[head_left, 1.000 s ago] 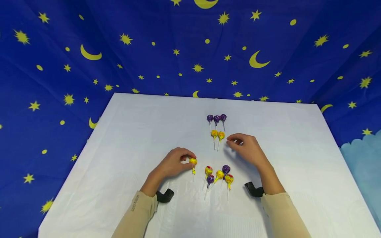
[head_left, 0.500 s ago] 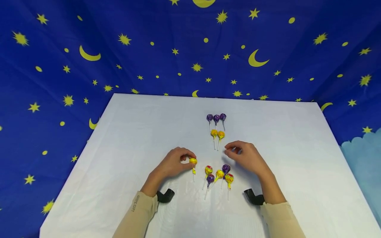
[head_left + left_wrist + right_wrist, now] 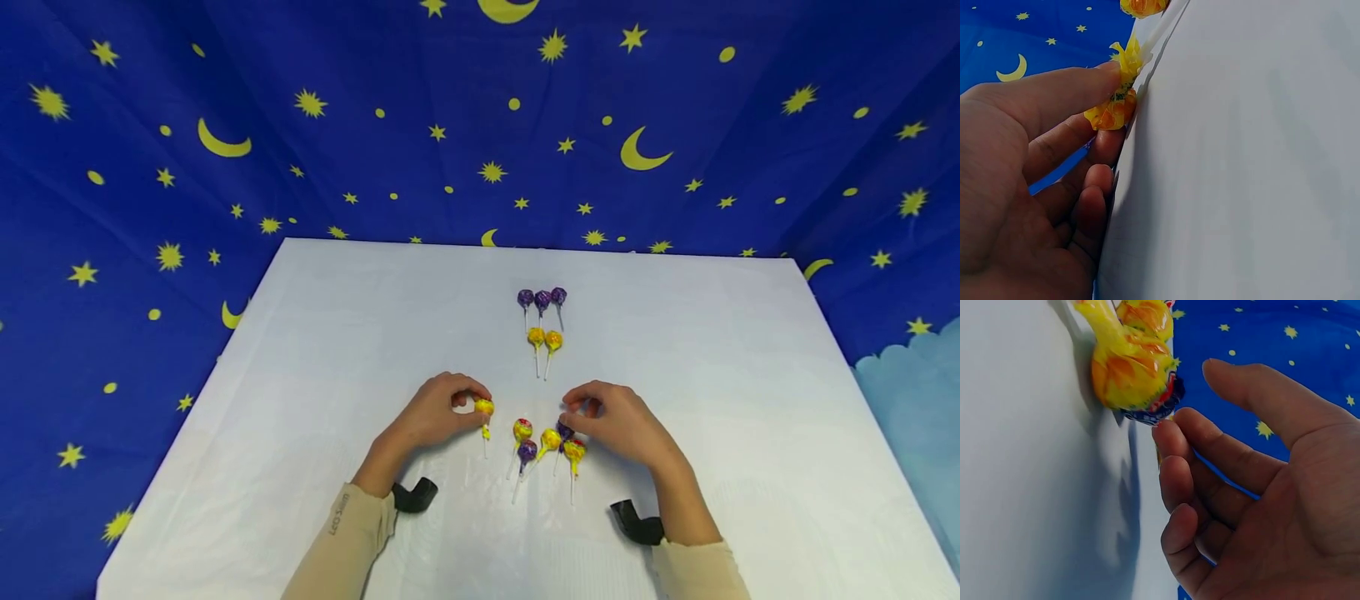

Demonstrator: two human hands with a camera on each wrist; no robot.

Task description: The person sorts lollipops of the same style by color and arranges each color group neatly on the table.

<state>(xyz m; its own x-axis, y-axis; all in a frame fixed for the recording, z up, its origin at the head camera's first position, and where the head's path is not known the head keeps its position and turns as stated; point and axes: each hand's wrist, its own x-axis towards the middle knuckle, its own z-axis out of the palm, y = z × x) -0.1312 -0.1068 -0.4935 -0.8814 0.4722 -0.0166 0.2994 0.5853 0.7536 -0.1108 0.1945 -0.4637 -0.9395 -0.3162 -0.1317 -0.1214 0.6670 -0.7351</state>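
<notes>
My left hand [image 3: 437,408] pinches a yellow-wrapped lollipop [image 3: 483,407] by its head between thumb and fingers, its white stick pointing toward me. In the left wrist view the thumb presses the yellow wrapper [image 3: 1113,111] from above. My right hand [image 3: 624,423] hovers at a purple lollipop [image 3: 563,434], its thumb overlapping that candy's head in the head view. Thumb and fingers stand apart with nothing between them in the right wrist view, close beside a yellow lollipop [image 3: 1132,372]. Yellow lollipops [image 3: 550,440] and another purple one [image 3: 527,451] lie between the hands.
Farther back on the white table [image 3: 360,317], three purple lollipops [image 3: 542,300] lie in a row. Two yellow ones [image 3: 536,337] lie just below their sticks. A blue curtain [image 3: 420,150] with stars and moons rises behind. Black wrist pieces [image 3: 637,525] sit by both sleeves.
My right hand has come down toward me, from beside the two back yellow lollipops to the purple one in the near group. The left hand keeps its pinch in the same place.
</notes>
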